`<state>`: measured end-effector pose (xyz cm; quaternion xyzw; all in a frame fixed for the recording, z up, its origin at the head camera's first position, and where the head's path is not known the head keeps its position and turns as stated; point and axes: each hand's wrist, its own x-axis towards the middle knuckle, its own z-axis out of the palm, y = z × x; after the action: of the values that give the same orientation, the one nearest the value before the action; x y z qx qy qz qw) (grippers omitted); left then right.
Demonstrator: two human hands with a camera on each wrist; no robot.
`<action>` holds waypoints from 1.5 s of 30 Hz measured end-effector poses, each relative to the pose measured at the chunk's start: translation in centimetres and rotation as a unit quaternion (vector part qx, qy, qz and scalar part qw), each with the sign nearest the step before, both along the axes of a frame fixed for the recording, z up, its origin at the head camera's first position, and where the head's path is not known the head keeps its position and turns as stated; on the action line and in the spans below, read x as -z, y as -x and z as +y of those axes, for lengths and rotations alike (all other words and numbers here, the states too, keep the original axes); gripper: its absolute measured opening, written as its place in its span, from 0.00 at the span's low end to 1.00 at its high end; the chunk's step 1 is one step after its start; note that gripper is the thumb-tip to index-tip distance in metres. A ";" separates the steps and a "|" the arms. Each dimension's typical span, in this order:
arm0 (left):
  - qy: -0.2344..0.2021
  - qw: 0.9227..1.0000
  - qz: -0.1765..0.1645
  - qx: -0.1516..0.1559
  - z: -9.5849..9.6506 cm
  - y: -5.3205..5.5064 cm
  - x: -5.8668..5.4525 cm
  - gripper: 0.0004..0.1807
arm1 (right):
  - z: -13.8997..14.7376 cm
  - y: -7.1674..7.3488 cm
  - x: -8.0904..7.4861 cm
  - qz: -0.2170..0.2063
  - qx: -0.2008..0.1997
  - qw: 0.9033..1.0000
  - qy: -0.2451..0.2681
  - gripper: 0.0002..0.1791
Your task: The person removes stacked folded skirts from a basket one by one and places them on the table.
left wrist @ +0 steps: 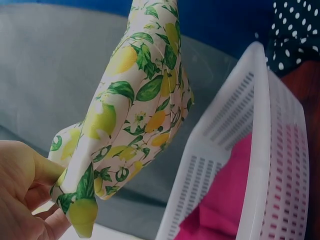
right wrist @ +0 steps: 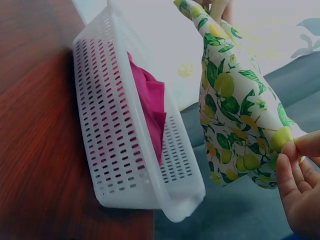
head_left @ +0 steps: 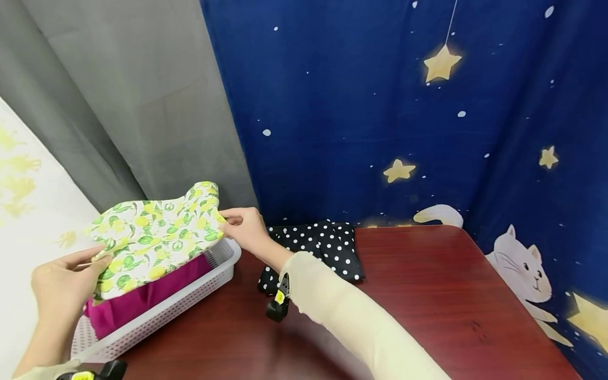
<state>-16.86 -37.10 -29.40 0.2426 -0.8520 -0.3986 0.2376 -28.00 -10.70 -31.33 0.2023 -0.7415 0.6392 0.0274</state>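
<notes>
A folded cloth with a lemon-and-leaf print (head_left: 157,237) is stretched between both hands above a white plastic basket (head_left: 161,311). My left hand (head_left: 66,285) pinches its near left end between thumb and fingers. At the opposite end, my right hand (head_left: 247,229) pinches the edge, as the right wrist view also shows with the fingers (right wrist: 295,175) at a corner. Inside the basket lies a magenta cloth (left wrist: 220,200), partly covered by the lemon-print cloth in the head view.
A folded black cloth with white polka dots (head_left: 328,248) lies on the reddish-brown table (head_left: 418,285), beyond my right forearm. Behind the table hang a grey curtain (head_left: 157,95) and a blue star-patterned curtain (head_left: 332,105).
</notes>
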 end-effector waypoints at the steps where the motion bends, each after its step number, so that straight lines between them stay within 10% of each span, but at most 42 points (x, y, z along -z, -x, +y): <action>1: -0.002 1.000 0.007 0.003 0.3 0.1 -0.1 0.10 | 0.5 0.0 0.0 0.003 0.000 1.000 0.004 0.13; 18: -0.108 0.991 0.032 0.074 6.6 0.9 -0.4 0.10 | 9.3 -2.0 -0.7 0.066 -0.014 0.997 0.040 0.14; 45: -0.089 0.983 0.075 0.143 17.5 1.2 1.7 0.15 | 20.7 -7.5 1.5 0.096 0.031 0.993 0.061 0.15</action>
<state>-18.01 -19.62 -31.11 0.1082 -0.8185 -0.5199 0.2190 -20.54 9.98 -32.84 0.2373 -0.7007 0.6599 0.1311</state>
